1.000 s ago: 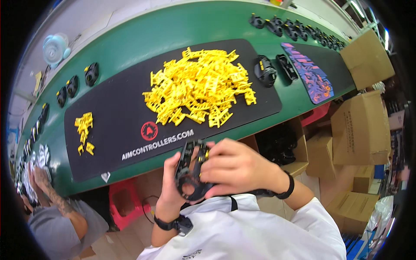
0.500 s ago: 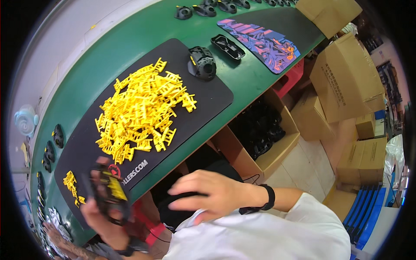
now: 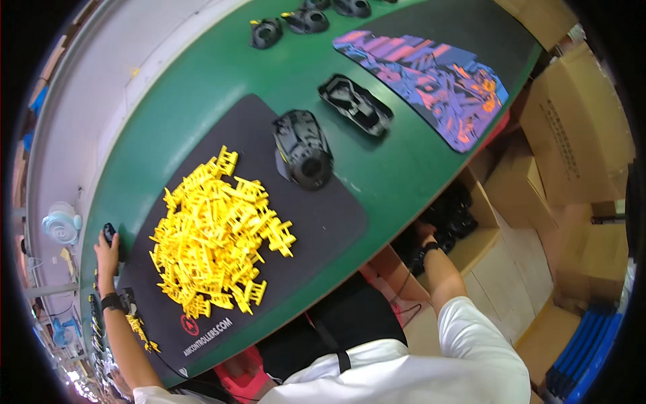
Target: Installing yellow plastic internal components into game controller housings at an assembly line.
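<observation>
At the far left of the green table, my left hand has its fingers curled around a small black plastic shell. My right hand is down in an open cardboard box of black plastic shells. Its fingertips are hidden among them. On the dark mat lies a large heap of yellow plastic pieces. Beside the heap stands a bigger black shell. A hollow black tray-like part rests farther right on the table.
A dark part and a few yellow pieces lie near my left forearm. Several black shells line the table's far edge. A colourful printed mat lies at the right. Cardboard cartons stand beyond the table.
My left hand, which held a black part with yellow on it near the mat's front, has moved to the table's far left. My right hand has gone from before my body into the box.
</observation>
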### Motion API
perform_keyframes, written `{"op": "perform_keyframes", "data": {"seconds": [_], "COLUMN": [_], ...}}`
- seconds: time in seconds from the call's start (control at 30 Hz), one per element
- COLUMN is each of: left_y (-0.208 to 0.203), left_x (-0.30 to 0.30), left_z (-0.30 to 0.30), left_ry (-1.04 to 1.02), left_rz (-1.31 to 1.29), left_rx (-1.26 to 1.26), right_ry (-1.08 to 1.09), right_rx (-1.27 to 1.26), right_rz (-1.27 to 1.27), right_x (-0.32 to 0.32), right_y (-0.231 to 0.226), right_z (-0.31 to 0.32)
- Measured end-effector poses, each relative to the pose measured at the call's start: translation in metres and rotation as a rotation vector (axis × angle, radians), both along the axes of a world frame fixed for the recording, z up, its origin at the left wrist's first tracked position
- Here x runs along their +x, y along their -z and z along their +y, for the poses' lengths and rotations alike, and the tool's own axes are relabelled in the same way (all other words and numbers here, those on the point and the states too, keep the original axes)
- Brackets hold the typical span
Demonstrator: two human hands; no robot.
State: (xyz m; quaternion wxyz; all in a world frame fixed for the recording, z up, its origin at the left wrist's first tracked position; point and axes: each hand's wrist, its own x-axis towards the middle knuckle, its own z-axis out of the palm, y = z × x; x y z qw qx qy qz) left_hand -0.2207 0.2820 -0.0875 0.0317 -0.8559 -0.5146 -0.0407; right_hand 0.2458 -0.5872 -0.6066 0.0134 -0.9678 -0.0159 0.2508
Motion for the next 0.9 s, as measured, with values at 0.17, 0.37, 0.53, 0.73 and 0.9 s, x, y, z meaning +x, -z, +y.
{"op": "perform_keyframes", "data": {"seconds": [0.17, 0.37, 0.53, 0.73, 0.9], "left_y": [0.023, -0.102, -0.144, -0.111, -0.08], "left_x": [0.003, 0.068, 0.055, 0.058, 0.063], "left_z": [-0.011, -0.164, -0.289, -0.401, -0.473], "left_ry": [-0.212, 0.028, 0.124, 0.286, 0.574], "left_rz": [-0.021, -0.229, -0.491, -1.025, -1.185], "left_rx": [0.151, 0.408, 0.28, -0.253, -1.087], "right_ry": [0.103, 0.823, 1.113, 0.754, -0.023], "right_rx": [-0.03, 0.534, 1.058, 1.314, 1.617], "right_rz": [-0.139, 0.123, 0.251, 0.202, 0.845], "right_x": [0.031, -0.037, -0.058, -0.124, -0.204], "right_y": [0.021, -0.047, -0.166, -0.367, -0.556], "right_z": [-0.031, 0.01, 0.024, 0.042, 0.117]}}
